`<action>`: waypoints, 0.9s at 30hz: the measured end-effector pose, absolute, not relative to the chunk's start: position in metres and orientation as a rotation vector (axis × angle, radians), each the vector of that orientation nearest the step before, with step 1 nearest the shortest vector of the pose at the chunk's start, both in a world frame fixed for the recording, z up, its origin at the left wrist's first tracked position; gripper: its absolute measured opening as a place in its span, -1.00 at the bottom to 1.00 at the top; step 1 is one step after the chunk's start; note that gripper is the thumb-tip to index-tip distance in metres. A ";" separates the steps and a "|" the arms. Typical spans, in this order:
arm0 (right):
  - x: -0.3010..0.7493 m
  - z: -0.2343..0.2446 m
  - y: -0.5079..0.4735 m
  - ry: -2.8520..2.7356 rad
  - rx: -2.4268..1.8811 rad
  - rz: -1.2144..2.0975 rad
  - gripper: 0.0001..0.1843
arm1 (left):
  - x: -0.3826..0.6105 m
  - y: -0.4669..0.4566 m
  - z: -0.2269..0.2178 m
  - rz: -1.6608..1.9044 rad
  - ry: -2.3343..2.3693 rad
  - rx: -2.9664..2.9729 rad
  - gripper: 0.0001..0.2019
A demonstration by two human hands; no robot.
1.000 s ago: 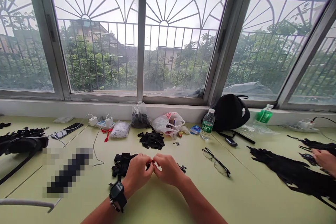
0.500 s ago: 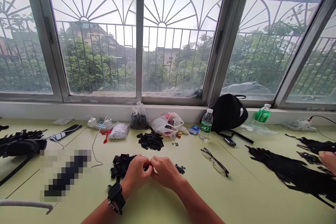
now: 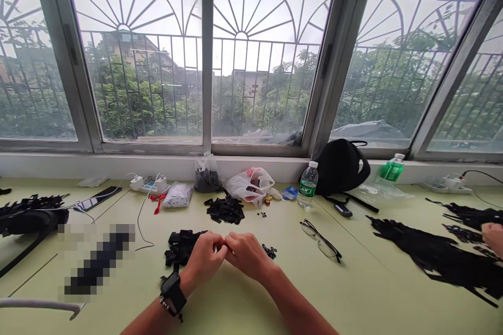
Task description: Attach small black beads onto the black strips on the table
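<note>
My left hand [image 3: 204, 257] and my right hand [image 3: 245, 256] meet at the fingertips above the pale green table [image 3: 251, 298]. Whatever lies between the fingers is hidden. A pile of black fabric pieces [image 3: 181, 247] lies just left of my left hand, partly under it. Small black beads [image 3: 269, 251] sit close to the right of my right hand. A black smartwatch [image 3: 172, 293] is on my left wrist.
Another heap of black pieces [image 3: 225, 210] lies ahead, near plastic bags [image 3: 249, 187]. Glasses [image 3: 321, 241], a water bottle [image 3: 308, 185], a black bag [image 3: 341, 167] and a power strip [image 3: 148, 185] line the table. A co-worker's hand [image 3: 493, 236] reaches long black fringed strips [image 3: 436, 254] at right.
My fingertips have drawn closer together and lower over the same spot. The co-worker's hand has shifted toward the right edge. The whole view has tilted slightly.
</note>
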State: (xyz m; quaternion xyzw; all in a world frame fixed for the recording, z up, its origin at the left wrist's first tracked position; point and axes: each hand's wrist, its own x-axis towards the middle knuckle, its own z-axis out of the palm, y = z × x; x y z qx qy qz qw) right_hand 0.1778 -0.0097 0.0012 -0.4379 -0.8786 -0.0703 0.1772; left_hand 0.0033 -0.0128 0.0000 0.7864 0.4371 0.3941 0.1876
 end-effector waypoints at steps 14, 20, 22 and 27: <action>0.179 0.001 -0.005 -2.254 -1.200 0.049 -0.71 | 0.005 -0.013 0.000 1.170 1.271 2.153 -0.74; 0.177 0.001 -0.006 -2.102 -1.100 0.242 -0.81 | 0.004 -0.010 0.001 1.236 1.462 2.080 -0.63; 0.176 0.001 -0.006 -2.053 -1.078 0.302 -0.83 | 0.003 -0.009 0.001 1.255 1.504 2.054 -0.62; 0.172 -0.002 -0.003 -1.973 -1.045 0.458 -0.81 | 0.003 -0.006 0.000 1.290 1.464 2.013 -0.59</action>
